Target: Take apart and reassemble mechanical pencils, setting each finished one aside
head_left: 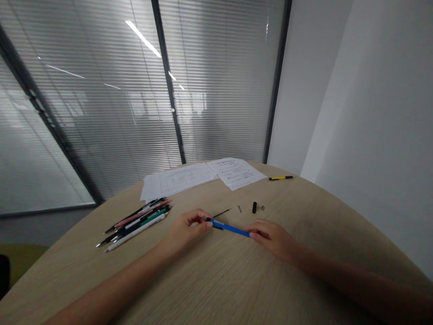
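A blue pen (232,228) with a dark end is stretched between my two hands, just above the table. My left hand (192,225) pinches its dark end, and my right hand (269,235) grips the opposite blue end. Behind the pen, near my left fingertips, lies a thin dark refill (222,212). Farther back are a small spring (240,208), a short black cylinder-shaped piece (254,207) and a tiny brownish piece (262,208) too small to make out.
Several pens (138,223) lie in a bundle at the left of the round wooden table (216,280). Printed sheets of paper (237,173) rest at the far edge. A yellow and black pen (280,178) sits at the back right. Beyond are a glass partition with blinds and a white wall.
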`<state>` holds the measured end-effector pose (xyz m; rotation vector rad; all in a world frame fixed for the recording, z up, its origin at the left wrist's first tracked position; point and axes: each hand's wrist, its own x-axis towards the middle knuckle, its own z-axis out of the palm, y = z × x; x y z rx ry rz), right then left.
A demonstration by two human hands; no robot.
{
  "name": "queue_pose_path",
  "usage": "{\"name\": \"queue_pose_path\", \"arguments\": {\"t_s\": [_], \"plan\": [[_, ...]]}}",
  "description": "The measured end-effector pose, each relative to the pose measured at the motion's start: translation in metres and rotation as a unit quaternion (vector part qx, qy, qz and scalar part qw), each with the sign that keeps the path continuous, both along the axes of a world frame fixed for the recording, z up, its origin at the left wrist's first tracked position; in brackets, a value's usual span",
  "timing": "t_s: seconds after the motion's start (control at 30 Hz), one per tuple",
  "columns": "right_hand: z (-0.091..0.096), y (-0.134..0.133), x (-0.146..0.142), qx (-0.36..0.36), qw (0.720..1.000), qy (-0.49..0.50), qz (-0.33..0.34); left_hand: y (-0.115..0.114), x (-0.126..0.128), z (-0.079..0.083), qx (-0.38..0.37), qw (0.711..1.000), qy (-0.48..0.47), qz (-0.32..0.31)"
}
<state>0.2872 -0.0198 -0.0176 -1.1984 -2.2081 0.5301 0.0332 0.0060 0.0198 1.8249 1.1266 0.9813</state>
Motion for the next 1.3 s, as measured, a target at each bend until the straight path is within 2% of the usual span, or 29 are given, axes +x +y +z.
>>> {"name": "queue_pose_path", "arguments": {"t_s": [0.13,0.23,0.47,0.6,0.8,1.07,1.3], "plan": [[-0.004,0.002,0.000,-0.051,0.996,0.056,-0.044,0.002,-0.004,0.014,0.009,0.999,-0.003,0.051],[-0.007,0.003,-0.001,-0.080,0.992,0.083,-0.049,0.005,-0.009,0.024,0.029,0.996,-0.007,0.084],[-0.003,0.001,-0.002,-0.059,0.995,0.068,-0.045,0.005,-0.013,0.036,0.041,0.994,-0.020,0.102],[-0.001,0.000,-0.002,-0.055,0.996,0.049,-0.049,0.006,-0.014,0.038,0.042,0.994,-0.031,0.100],[-0.001,0.000,-0.002,-0.031,0.998,0.039,-0.042,0.005,-0.019,0.046,0.110,0.989,-0.001,0.099],[0.000,-0.001,-0.001,-0.028,0.998,0.023,-0.048,-0.005,-0.016,0.059,0.166,0.979,0.082,0.090],[-0.004,0.000,0.001,-0.019,0.999,0.029,-0.039,-0.010,-0.016,0.071,0.197,0.965,0.164,0.047]]}}
